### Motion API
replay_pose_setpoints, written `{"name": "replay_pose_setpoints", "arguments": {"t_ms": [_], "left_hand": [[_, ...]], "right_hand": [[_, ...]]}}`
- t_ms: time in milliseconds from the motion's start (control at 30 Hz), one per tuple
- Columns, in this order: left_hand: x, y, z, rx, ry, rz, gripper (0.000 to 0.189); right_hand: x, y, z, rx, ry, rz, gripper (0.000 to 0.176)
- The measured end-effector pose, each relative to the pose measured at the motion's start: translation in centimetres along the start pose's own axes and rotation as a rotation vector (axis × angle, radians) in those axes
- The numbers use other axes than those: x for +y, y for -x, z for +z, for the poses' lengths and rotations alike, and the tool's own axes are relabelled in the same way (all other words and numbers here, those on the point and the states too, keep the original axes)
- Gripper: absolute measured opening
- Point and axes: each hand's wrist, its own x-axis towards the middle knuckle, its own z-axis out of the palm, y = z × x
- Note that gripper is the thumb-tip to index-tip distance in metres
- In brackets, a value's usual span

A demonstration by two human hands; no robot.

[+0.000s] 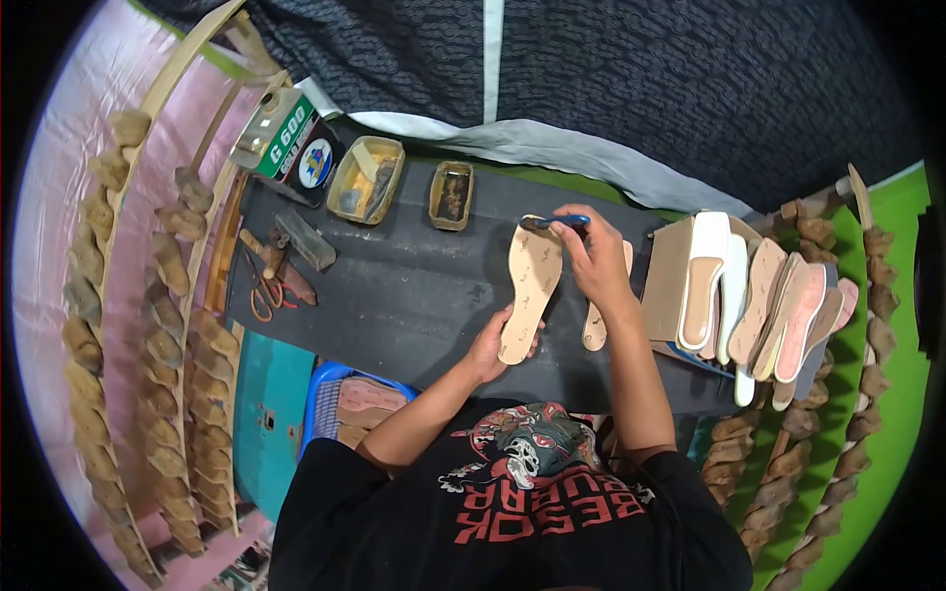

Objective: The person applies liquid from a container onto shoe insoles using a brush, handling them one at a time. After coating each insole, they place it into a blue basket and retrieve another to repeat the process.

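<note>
My left hand (489, 345) grips a beige insole (533, 271) with small printed marks near its narrow end, fingers wrapped round the edge. The insole is held up over the dark table, its wide end pointing away from me. Pinched in my right hand (598, 258) is a blue-handled brush (574, 221), whose dark tip touches or hovers just over the wide end of the insole. Partly hidden behind my right wrist, a second beige insole (594, 328) lies on the table.
A cardboard box (668, 266) with several insoles (764, 295) stands at the right. Two small tubs (452, 175) and a glue can (296, 148) sit at the back. Scissors (262, 295) lie left. A blue basket (320, 384) stands below the table edge; racks of shoe lasts (89, 261) flank both sides.
</note>
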Motion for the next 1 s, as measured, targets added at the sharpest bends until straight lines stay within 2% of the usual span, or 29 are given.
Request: {"name": "replay_pose_setpoints", "arguments": {"t_ms": [167,300,400,433,567,700,833,933,1000], "left_hand": [[0.5,0.5,0.1,0.085,0.023,0.041,0.045],[1.0,1.2,-0.4,0.061,-0.009,0.029,0.046],[1.0,1.2,-0.5,0.033,-0.023,0.026,0.046],[0.9,1.1,-0.6,0.021,-0.021,0.023,0.047],[0.2,0.6,-0.5,0.006,-0.037,0.001,0.047],[-0.2,-0.1,0.0,-0.012,-0.031,-0.045,0.049],[-0.2,-0.6,0.3,-0.066,-0.092,-0.073,0.049],[0.0,-0.7,0.4,-0.076,-0.12,-0.097,0.05],[0.1,-0.7,0.3,-0.066,-0.132,-0.104,0.05]], "right_hand": [[-1.0,1.0,0.7,-0.134,0.043,-0.036,0.012],[-0.5,0.3,1.0,0.022,0.02,-0.112,0.012],[-1.0,-0.2,0.6,0.079,0.027,-0.074,0.012],[-0.3,-0.1,0.7,0.089,0.043,-0.122,0.013],[-0.8,2.0,0.8,-0.049,0.07,-0.091,0.015],[-1.0,3.1,0.5,0.024,0.059,-0.002,0.015],[-0.9,2.6,-0.7,0.276,0.168,-0.059,0.017],[-0.6,2.7,-1.1,0.316,0.164,-0.043,0.017],[-0.9,3.2,-0.8,0.256,0.159,-0.069,0.017]]}}
